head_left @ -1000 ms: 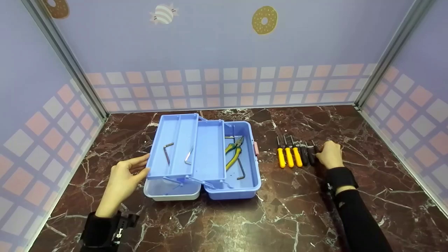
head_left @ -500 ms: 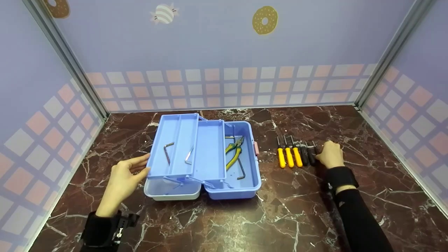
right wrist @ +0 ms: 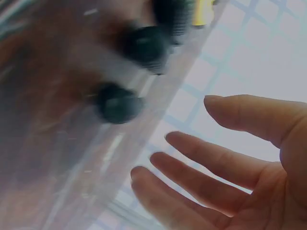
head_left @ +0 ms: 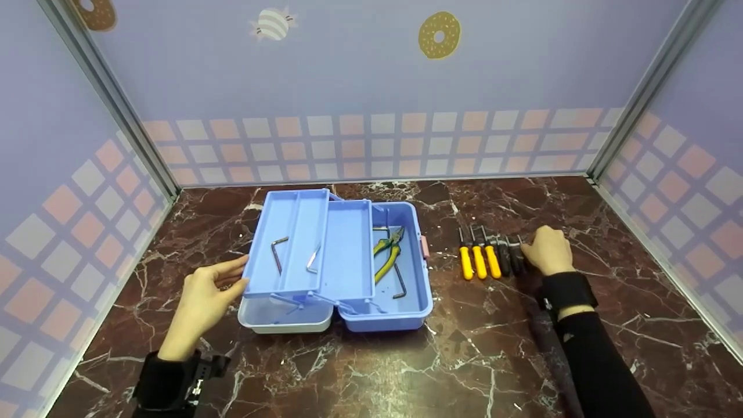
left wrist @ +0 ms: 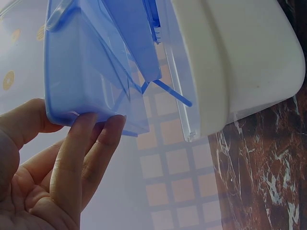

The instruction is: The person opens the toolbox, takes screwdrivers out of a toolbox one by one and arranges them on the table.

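Observation:
A blue toolbox (head_left: 426, 290) stands with its tiered trays folded out to the left. My left hand (head_left: 203, 302) pinches the left edge of the upper tray (head_left: 278, 215); in the left wrist view, thumb and fingertips meet the tray's end wall. Two hex keys (head_left: 276, 255) lie in that tray. Pliers (head_left: 388, 261) with yellow-green handles and another hex key (head_left: 400, 281) lie in the base. My right hand (head_left: 548, 251) is beside the black-handled screwdrivers (head_left: 515, 259); the right wrist view shows its fingers spread and relaxed, holding nothing. Yellow-handled screwdrivers (head_left: 479, 262) lie alongside.
The toolbox's whitish lid (head_left: 284, 325) lies folded out beneath the trays, on the dark red marbled table (head_left: 464, 360). Patterned panels (head_left: 377, 87) enclose the back and sides. A pink latch (head_left: 425, 247) sits on the toolbox's right side.
My right hand has shifted slightly away from me, by the black handles. The left hand and the toolbox have stayed in place.

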Demonstrator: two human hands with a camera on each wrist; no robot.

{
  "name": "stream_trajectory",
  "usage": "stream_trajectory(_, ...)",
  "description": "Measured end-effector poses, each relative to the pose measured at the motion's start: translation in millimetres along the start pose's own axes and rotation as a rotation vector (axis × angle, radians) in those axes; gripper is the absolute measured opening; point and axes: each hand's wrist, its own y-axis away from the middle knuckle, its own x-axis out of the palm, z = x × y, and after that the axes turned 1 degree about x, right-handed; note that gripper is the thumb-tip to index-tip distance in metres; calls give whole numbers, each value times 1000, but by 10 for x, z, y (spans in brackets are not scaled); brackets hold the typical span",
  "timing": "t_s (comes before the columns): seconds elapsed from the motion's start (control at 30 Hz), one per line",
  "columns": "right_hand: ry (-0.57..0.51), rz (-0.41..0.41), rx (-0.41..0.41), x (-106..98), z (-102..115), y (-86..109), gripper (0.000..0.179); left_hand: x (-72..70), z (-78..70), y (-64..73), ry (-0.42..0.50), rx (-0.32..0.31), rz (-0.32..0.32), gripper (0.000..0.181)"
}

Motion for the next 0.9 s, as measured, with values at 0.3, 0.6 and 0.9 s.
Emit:
stream_trajectory(0.3, -54, -132, -120, -104, 371, 83, 51, -5, -12, 5, 11, 1, 0, 39)
stream_trajectory(0.6, -206, -116, -211, 48, 766, 251, 71, -1, 4, 10, -4, 5, -2, 39)
stream_trajectory(0.9, -313, -54, -339, 393, 1117, 472, 73, -2, -4, 11, 7, -2, -3, 39)
